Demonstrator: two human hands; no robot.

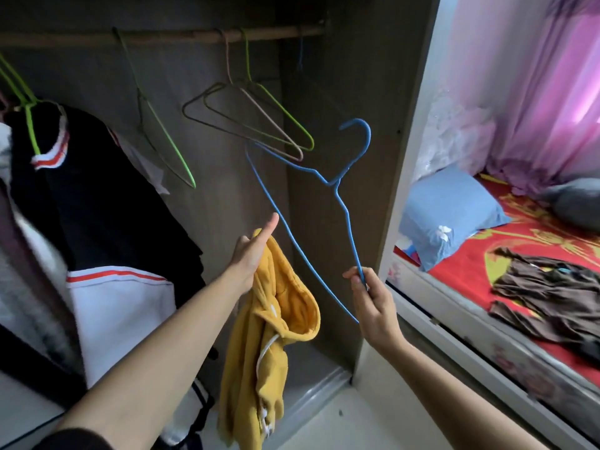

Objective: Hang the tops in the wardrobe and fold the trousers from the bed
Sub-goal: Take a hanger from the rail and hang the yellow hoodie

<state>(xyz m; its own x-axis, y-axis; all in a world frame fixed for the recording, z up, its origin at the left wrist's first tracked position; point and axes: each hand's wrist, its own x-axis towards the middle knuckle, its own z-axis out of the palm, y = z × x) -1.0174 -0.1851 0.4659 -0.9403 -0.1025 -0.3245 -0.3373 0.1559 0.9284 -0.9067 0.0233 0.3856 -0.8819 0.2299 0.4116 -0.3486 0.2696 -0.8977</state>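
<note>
Head view: at the far left a dark and white top (97,190) already hangs in the wardrobe, with empty hangers (310,145) on the rail (162,37) beside it. The left hand (251,254) grips a yellow hoodie (269,336) by a bunch of cloth near the hood, thumb stuck out, in front of the open compartment. To its right, the right hand (376,306) pinches a blue hanger (337,186) at one lower corner, the hook pointing up and away.

The risks, as I judge them, lie in those two holds. A bunched grip hides the neck opening, so the wire may go into the hood or a sleeve. Held by one corner, the hanger can swing, and its far tip looks close enough to the empty hangers to tangle, though depth is hard to read here.

The hoodie is thick and fleecy, hanging in a crumpled column with the hood gaping open and a white drawstring trailing. The hanger is thin coated wire, slightly bent. Farther right, a brown garment (545,293) lies rumpled on the bed (461,277), untouched.
</note>
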